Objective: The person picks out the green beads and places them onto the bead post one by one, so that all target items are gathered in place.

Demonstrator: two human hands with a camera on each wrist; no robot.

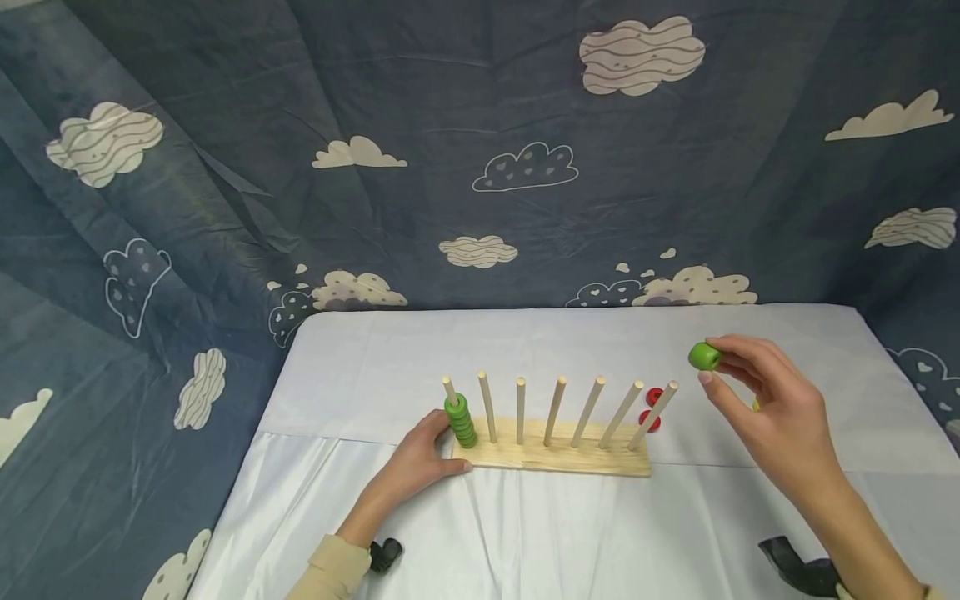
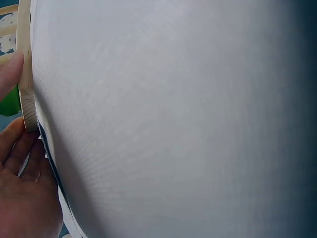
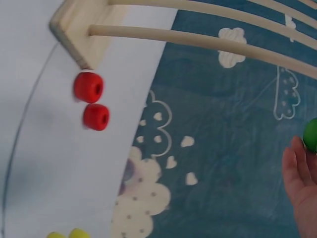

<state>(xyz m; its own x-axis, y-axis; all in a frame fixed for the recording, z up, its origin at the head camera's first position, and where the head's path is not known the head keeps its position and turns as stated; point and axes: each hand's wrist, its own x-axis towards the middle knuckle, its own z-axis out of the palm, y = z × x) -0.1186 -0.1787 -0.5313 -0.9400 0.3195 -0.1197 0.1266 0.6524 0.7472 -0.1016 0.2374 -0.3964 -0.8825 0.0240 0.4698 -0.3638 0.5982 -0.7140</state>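
A wooden peg board point(image 1: 517, 457) with several upright pegs lies on the white cloth. On its leftmost peg sits a stack of green beads point(image 1: 461, 423). My left hand point(image 1: 420, 457) holds the board's left end, thumb at the front edge and fingers round behind; the left wrist view shows the fingers point(image 2: 20, 148) against the wooden end. Raised to the right of the board, my right hand point(image 1: 783, 408) pinches a green bead point(image 1: 704, 357) between thumb and fingertips. In the right wrist view only an edge of that bead point(image 3: 311, 135) shows.
Two red beads point(image 3: 89, 88) lie close by the board's right end. Yellow beads point(image 3: 79, 233) appear at the bottom of the right wrist view, mostly hidden by the right hand in the head view. A dark cloud-patterned curtain point(image 1: 450, 100) hangs behind the table.
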